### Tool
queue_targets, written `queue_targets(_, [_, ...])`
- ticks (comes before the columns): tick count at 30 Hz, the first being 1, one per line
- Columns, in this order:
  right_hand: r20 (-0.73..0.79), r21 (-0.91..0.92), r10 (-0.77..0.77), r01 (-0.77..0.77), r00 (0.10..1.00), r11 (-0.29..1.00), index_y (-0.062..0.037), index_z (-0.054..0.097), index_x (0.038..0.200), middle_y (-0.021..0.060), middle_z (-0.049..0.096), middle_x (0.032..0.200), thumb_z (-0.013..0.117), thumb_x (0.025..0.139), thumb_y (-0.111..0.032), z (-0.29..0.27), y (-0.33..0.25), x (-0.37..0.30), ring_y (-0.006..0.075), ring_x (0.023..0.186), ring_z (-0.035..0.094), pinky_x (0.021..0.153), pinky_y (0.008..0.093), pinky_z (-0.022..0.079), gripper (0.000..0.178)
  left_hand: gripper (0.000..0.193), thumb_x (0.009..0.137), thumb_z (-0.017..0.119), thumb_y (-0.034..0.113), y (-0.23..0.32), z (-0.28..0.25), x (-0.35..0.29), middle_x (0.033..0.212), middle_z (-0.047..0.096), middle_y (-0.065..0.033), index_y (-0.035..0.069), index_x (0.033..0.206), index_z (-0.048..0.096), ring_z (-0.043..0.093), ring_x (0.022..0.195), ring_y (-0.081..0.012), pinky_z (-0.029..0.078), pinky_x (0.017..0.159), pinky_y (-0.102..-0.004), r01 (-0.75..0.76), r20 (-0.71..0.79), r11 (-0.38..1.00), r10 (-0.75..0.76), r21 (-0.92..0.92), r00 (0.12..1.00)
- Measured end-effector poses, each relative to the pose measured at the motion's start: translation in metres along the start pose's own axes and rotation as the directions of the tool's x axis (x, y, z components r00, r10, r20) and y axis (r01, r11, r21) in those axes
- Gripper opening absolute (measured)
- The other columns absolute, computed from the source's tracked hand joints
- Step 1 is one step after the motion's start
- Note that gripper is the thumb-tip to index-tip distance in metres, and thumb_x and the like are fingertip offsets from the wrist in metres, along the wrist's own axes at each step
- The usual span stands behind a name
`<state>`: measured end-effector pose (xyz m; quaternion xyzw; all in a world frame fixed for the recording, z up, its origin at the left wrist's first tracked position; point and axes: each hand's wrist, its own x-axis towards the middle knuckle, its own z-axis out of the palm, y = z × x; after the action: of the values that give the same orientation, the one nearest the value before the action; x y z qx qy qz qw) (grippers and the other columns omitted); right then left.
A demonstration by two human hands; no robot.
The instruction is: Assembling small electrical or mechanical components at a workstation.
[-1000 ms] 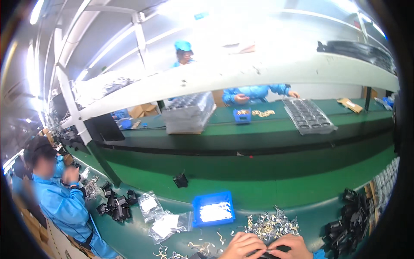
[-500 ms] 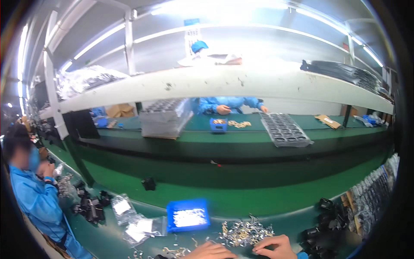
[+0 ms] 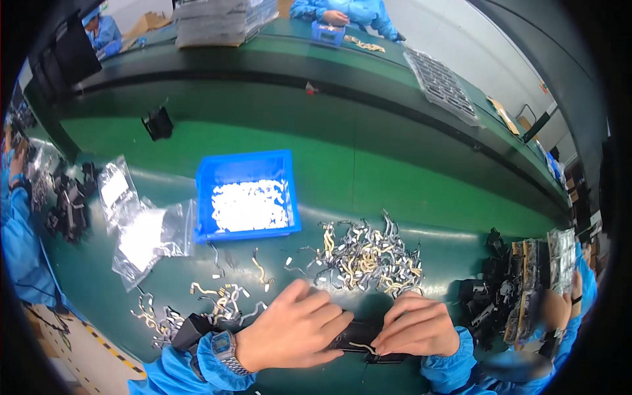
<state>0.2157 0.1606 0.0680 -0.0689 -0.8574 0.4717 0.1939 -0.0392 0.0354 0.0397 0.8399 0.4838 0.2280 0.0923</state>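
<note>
My left hand (image 3: pixel 296 326), with a watch at its wrist, curls its fingers and thumb around the left end of a black plastic part (image 3: pixel 359 334) low over the bench. My right hand (image 3: pixel 418 327) pinches a short cream cable (image 3: pixel 359 345) at that part's right side. Fingers partly hide both things. Just beyond lies a heap of short cream and grey cables with white connectors (image 3: pixel 372 257). A smaller cluster of such cables (image 3: pixel 227 303) lies left of my left hand, beside a black block (image 3: pixel 191 329).
A blue bin (image 3: pixel 204 197) of small white pieces stands beyond the heap, with clear plastic bags (image 3: pixel 148 230) to its left. Black parts (image 3: pixel 69 204) lie far left, others (image 3: pixel 484 303) at right by stacked trays (image 3: pixel 526 283). Co-workers sit left, right and across.
The view has tilted down and come closer, so both hands and the black part show fully. The shelf above has left the view. The right hand now visibly pinches a cream cable.
</note>
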Motion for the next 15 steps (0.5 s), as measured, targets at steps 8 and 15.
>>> queue_targets(8, [0.151,-0.085,-0.029,0.042,0.988,0.995,-0.0153,0.086,0.094,-0.0065,0.081,0.098,0.084,0.078,-0.022,0.0025,-0.0086,0.0014,0.0162,0.086,0.065,0.075,0.0313,0.045,0.018,0.067,0.069,0.086,0.05,0.0108,0.0041,-0.0083,0.098,0.062,0.0032,0.012,0.121,0.073,0.058,0.097,-0.0156,0.04,0.086,-0.0375,0.082,0.041,0.996,-0.08,-0.045,0.996])
queue_targets(15, [0.154,-0.108,-0.016,0.033,0.988,0.994,-0.0157,0.086,0.094,-0.0069,0.081,0.097,0.081,0.076,-0.023,0.0041,-0.0089,0.0029,0.0164,0.085,0.064,0.073,0.0316,0.044,0.02,0.067,0.068,0.087,0.05,0.0084,0.0063,-0.0047,0.098,0.06,0.0035,0.012,0.122,0.072,0.058,0.097,-0.0159,0.04,0.087,-0.0376,0.064,0.03,0.997,-0.063,-0.035,0.998])
